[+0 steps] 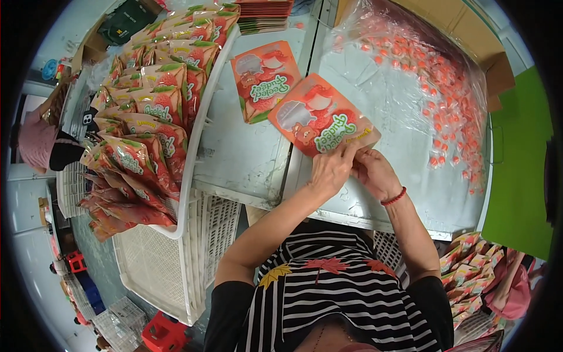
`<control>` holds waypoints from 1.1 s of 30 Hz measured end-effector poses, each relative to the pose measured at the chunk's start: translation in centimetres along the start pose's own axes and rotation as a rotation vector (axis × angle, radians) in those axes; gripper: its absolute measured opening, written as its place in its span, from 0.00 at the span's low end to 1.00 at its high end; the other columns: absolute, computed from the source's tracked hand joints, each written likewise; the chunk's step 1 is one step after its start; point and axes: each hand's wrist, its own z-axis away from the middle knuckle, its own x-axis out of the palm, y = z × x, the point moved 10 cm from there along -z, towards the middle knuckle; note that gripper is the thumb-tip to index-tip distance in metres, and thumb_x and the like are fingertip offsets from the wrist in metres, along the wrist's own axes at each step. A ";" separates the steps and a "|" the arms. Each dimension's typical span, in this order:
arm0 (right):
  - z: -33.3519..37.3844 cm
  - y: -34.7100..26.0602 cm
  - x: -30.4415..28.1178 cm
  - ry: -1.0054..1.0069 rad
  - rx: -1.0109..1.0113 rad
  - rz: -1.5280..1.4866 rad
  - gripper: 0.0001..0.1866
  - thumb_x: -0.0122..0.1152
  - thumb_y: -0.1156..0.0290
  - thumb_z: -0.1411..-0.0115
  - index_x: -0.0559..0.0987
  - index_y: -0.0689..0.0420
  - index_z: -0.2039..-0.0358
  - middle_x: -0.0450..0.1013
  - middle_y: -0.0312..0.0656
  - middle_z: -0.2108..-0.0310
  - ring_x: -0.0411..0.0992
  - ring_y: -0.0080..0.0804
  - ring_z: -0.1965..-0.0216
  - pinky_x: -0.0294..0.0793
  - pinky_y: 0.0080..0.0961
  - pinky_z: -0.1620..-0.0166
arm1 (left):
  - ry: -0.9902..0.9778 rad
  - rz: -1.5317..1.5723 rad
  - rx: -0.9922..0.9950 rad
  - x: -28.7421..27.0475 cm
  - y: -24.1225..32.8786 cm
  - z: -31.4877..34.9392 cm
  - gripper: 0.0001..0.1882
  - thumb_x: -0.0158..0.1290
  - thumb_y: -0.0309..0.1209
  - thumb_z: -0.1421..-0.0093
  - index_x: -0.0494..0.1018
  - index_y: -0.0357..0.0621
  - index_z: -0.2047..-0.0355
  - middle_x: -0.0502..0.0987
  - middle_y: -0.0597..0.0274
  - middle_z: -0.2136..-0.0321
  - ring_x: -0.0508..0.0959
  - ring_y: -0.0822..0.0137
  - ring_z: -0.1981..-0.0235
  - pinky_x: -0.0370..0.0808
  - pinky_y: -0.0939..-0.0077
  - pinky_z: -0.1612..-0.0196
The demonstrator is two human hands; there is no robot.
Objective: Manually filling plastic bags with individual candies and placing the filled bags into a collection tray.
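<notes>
A flat red-and-orange snack pouch [316,114] with a clear window and lychee-like fruit print lies tilted over the metal table. My left hand [331,170] is closed on its near edge, with fingers on top of the printed side. Close beside it, my right hand [377,175], with a red bead bracelet at the wrist, is closed at the same edge near the corner; its fingertips are partly hidden. A second, similar pouch [267,79] lies flat just beyond, partly covered by the held one.
At the left, a white plastic tray [202,126] carries rows of plump filled pouches [155,111]. Small wrapped orange-and-clear pieces [437,105] spill from a clear-lined cardboard box [469,35] at the right. A stack of pouches [264,12] stands at the back. Other people work on both sides.
</notes>
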 end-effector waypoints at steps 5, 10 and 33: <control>-0.8 1.3 0.9 -0.249 0.126 -0.612 0.15 0.41 0.68 0.34 0.70 0.63 0.52 0.71 0.44 0.54 0.70 0.33 0.52 0.69 0.29 0.47 | -0.055 0.012 0.077 1.3 2.2 0.5 0.22 0.49 0.21 0.51 0.68 0.37 0.52 0.75 0.53 0.77 0.79 0.57 0.77 0.75 0.67 0.79; -1.0 0.7 1.4 -0.328 0.085 -0.657 0.17 0.41 0.67 0.34 0.67 0.59 0.47 0.69 0.45 0.50 0.70 0.37 0.51 0.70 0.33 0.47 | -0.024 0.073 0.107 1.3 4.7 1.3 0.22 0.50 0.20 0.52 0.69 0.38 0.53 0.75 0.54 0.80 0.77 0.57 0.83 0.74 0.66 0.81; 2.8 -7.6 3.2 -0.282 -0.345 1.064 0.14 0.51 0.63 0.37 0.78 0.58 0.60 0.76 0.43 0.64 0.72 0.30 0.65 0.71 0.25 0.59 | -0.290 -0.073 0.092 -1.6 -2.7 -0.2 0.47 0.68 0.42 0.64 0.61 0.39 0.44 0.70 0.47 0.55 0.70 0.48 0.54 0.64 0.56 0.50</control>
